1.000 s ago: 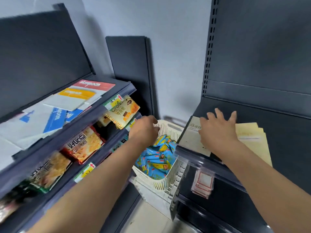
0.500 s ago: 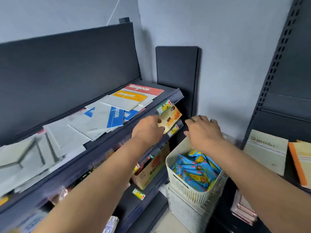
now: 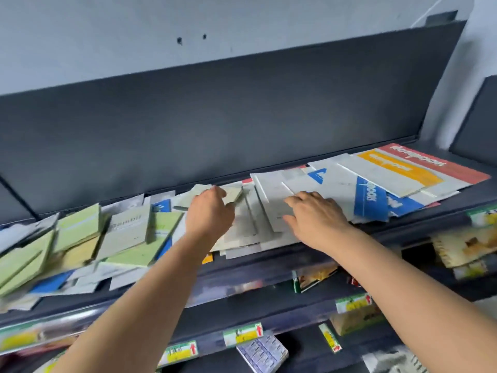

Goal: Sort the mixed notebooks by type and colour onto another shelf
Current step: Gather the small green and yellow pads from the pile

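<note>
**Both hands on the notebook shelf**

The left hand (image 3: 209, 215) reaches to the back of the top shelf (image 3: 295, 255), its fingers (image 3: 218, 190) curled round a pale notebook (image 3: 234, 193) that lies on the heap. The right hand (image 3: 318, 218) rests just beside it, fingers (image 3: 295, 201) straight and apart, pressing flat on overlapping grey notebooks (image 3: 271, 195). Green notebooks (image 3: 78, 227) are jumbled at the left end. At the right end, a blue-and-white notebook (image 3: 371, 201), an orange notebook (image 3: 400, 166) and a red notebook (image 3: 451, 172) overlap. On the lower shelves are snack packs (image 3: 468, 247), with price tags (image 3: 243, 336) along the rims.
</note>
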Tool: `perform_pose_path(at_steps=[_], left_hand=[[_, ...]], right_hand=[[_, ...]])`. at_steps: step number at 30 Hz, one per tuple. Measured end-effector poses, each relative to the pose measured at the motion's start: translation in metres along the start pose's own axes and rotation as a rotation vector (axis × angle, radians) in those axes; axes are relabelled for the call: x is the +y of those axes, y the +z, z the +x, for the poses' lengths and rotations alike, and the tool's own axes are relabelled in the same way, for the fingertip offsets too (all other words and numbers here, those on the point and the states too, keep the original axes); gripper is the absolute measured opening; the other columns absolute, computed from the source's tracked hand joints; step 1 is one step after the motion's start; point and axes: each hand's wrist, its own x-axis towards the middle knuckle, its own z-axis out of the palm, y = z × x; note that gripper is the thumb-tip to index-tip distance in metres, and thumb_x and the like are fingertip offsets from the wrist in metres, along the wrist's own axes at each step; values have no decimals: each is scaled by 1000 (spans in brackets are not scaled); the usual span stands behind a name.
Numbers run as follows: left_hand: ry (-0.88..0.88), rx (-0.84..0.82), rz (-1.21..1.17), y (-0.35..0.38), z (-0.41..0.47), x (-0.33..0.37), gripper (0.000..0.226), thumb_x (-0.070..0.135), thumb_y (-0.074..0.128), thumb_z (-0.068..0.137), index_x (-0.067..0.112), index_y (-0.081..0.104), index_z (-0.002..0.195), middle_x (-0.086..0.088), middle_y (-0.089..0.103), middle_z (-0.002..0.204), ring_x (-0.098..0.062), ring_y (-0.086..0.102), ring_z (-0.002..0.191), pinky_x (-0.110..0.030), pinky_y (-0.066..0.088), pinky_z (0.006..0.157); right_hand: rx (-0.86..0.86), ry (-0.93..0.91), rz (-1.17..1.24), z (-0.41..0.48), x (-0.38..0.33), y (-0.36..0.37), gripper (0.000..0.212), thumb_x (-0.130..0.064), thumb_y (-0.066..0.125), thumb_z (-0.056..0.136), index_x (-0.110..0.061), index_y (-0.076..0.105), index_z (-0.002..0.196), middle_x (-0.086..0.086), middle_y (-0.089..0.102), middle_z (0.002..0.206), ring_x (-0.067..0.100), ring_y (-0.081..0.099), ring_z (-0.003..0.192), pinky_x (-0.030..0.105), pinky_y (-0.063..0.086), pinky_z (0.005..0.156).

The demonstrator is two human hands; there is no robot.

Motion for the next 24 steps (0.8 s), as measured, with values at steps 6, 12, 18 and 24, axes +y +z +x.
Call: perform_pose_path(at_steps=[6, 12, 18, 24], left_hand=[[-274, 39, 35, -11, 22, -60, 35, 26, 53, 91, 17, 57, 125, -3, 62, 125, -27, 55, 115, -34, 48, 89], [-445, 82, 82, -23, 22, -87, 36, 24, 53, 92, 16, 56, 126, -6, 60, 127, -30, 52, 117, -37, 45, 93], [-538, 190, 155, -44, -6, -106, 20, 18, 51, 89, 18, 61, 105, -7, 65, 118, -31, 57, 108, -38, 46, 84], [-633, 182, 211, -59, -19, -128, 29, 23, 55, 91, 14, 58, 119, -6, 63, 120, -28, 55, 108, -36, 45, 85]], right_hand=[[-21, -170, 102, 60, -29, 15, 39, -39, 41, 99, -19, 51, 131, 2, 52, 134, 25, 48, 122, 39, 41, 95], [-121, -262, 165, 121, -59, 26, 47, -44, 43, 97, -16, 44, 135, 6, 51, 134, 27, 45, 126, 39, 41, 93], [-259, -287, 163, 154, -98, 42, 67, -57, 49, 90, -9, 39, 135, 13, 54, 133, 32, 48, 124, 41, 40, 95], [-293, -188, 155, 170, -98, 29, 86, -65, 73, 66, -11, 46, 128, 11, 50, 132, 31, 45, 124, 37, 40, 89]])
